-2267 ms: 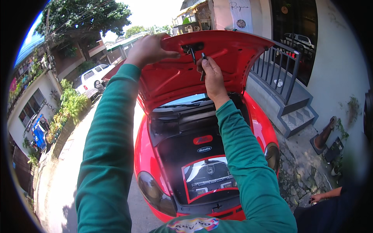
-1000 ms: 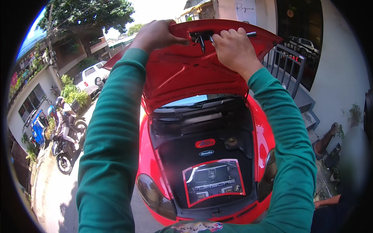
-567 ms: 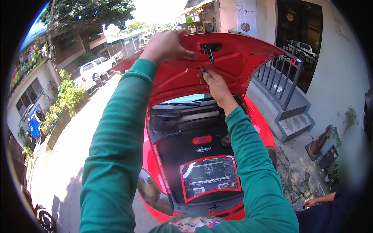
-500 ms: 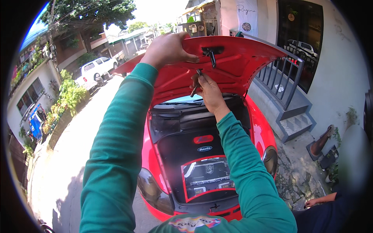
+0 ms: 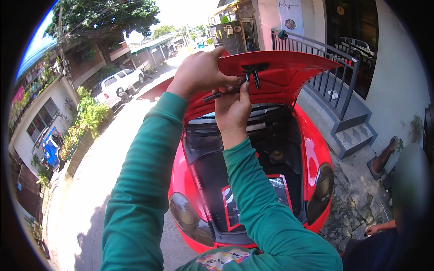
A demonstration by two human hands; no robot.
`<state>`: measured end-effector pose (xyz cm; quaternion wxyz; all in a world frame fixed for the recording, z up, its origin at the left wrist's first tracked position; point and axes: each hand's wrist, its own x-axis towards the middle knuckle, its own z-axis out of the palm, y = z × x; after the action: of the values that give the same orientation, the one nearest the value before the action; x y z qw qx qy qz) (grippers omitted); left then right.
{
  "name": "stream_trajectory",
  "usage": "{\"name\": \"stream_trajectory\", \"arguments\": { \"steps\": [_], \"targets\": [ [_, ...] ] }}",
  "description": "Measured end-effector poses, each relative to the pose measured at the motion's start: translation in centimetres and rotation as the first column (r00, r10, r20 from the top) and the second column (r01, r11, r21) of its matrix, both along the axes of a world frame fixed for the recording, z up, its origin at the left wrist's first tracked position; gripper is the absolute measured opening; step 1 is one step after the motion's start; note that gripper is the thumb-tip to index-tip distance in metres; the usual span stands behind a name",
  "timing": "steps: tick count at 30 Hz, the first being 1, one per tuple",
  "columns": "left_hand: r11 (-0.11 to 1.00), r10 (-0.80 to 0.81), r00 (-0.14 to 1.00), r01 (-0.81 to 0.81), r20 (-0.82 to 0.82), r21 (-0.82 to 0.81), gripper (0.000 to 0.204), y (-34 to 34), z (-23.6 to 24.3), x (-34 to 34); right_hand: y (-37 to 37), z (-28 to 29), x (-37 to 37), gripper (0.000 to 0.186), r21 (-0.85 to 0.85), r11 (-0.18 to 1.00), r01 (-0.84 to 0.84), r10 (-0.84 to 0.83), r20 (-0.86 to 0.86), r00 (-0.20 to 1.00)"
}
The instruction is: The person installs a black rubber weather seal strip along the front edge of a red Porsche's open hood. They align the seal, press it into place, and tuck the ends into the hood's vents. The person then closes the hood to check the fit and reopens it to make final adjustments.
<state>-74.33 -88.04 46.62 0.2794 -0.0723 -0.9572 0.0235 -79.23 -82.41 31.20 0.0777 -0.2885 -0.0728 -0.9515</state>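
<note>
The raised red hood (image 5: 294, 61) of a car slants over its open front trunk. My left hand (image 5: 201, 72) grips the hood's front edge, thumb on the underside and fingers over the top. Closed around a dark socket wrench (image 5: 212, 96), my right hand (image 5: 234, 110) is just under the hood. The wrench's handle points left, and its upper end meets the black hood latch (image 5: 256, 77) or sits right beside it; I cannot tell which. My right fingers are partly hidden behind the palm.
Below, the trunk holds a red-framed panel (image 5: 282, 185), partly behind my right arm. Dark headlights (image 5: 322, 192) flank it. Steps with a grey railing (image 5: 337, 86) stand at right. Another person's hand (image 5: 374, 229) shows at lower right. A white vehicle (image 5: 113, 86) is parked along the street at left.
My right hand has moved up with the socket wrench, bringing its end to the latch, and the handle has swung to point left. My left hand keeps its grip on the hood. The view has shifted slightly.
</note>
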Motion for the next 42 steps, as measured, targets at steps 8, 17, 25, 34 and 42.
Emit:
{"name": "stream_trajectory", "arguments": {
  "steps": [8, 17, 25, 34, 42],
  "targets": [
    [1.0, -0.003, 1.0, 0.004, 0.002, -0.022, 0.097, 0.5, -0.5, 0.8, 0.8, 0.5, 1.2, 0.039, -0.244, 0.942, -0.229, 0.201, -0.134, 0.97],
    [0.998, -0.041, 0.995, 0.037, 0.091, 0.042, 0.098, 0.6, 0.1, 1.1, 1.2, 2.3, 2.3, 0.041, -0.299, 0.93, -0.214, 0.234, 0.034, 0.972],
    [0.998, -0.051, 0.991, 0.047, 0.123, 0.04, 0.107, 0.4, 0.2, 1.1, 0.2, 3.1, 1.2, 0.04, -0.119, 0.991, 0.058, -0.026, 0.251, 0.968],
    [0.993, -0.108, 0.961, 0.115, 0.255, -0.013, 0.105, -0.6, 1.8, 2.4, -0.7, 3.0, 0.7, 0.032, 0.136, 0.94, 0.314, -0.339, 0.243, 0.909],
    [0.976, -0.214, 0.955, 0.215, 0.207, 0.014, 0.1, -0.7, 1.6, 1.5, -0.7, -5.1, -1.7, 0.031, 0.55, 0.522, 0.652, -0.622, -0.277, 0.732]
  ]
}}
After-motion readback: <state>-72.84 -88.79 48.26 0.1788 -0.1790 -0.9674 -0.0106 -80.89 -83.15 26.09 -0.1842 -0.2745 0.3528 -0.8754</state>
